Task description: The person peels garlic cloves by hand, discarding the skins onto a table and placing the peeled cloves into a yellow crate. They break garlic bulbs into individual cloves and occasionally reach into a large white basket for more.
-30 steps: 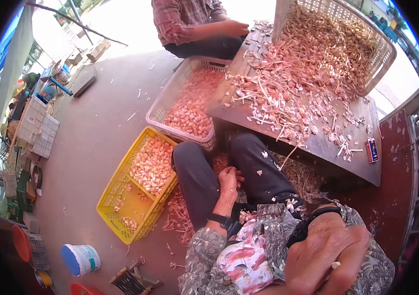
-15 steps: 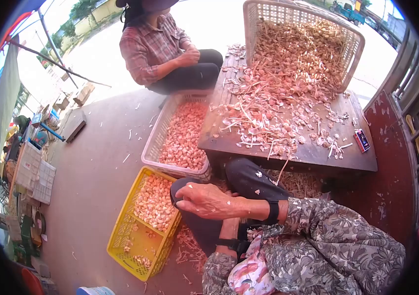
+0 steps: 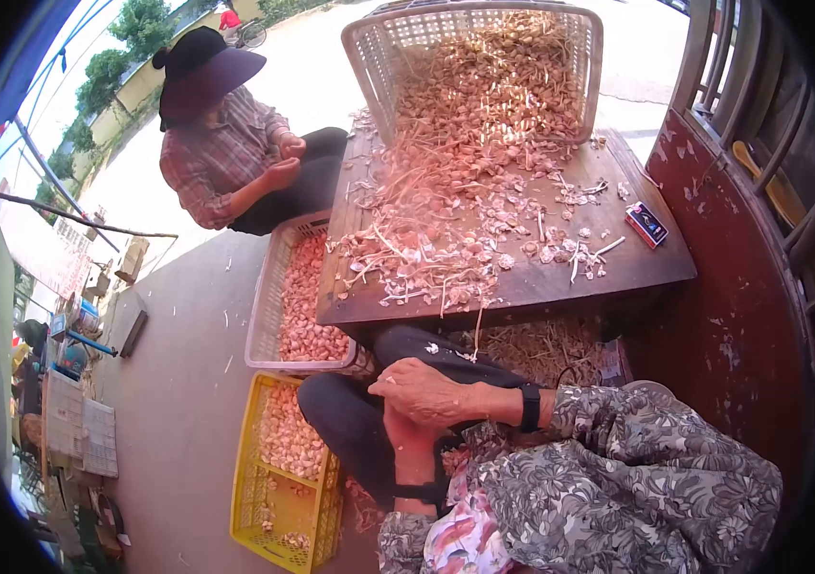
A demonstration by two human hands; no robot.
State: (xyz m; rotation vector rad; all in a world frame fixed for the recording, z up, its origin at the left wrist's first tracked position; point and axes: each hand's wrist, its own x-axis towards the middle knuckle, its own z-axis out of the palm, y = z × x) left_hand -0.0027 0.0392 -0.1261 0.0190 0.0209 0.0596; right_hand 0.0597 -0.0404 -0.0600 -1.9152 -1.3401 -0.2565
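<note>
My right hand is closed and lies over my left hand, above my lap. The fingers of my left hand are curled and mostly covered by the right. Whatever is between them is hidden. Just left of my knees stands a yellow basket, with garlic cloves in its far compartment and a few in the near one. Ahead, a wooden table bears a heap of garlic with dry stems and papery skins, spilling from a tipped plastic crate.
A pale crate of reddish cloves stands between the yellow basket and a seated person, whose hands are held close together. On the table's right lies a small red and black box. A dark red panel rises at the right.
The view has swung right, shifting table and baskets leftward in the picture. My right hand has drawn back from beside the yellow basket to over my lap. The other person's hands have parted slightly.
</note>
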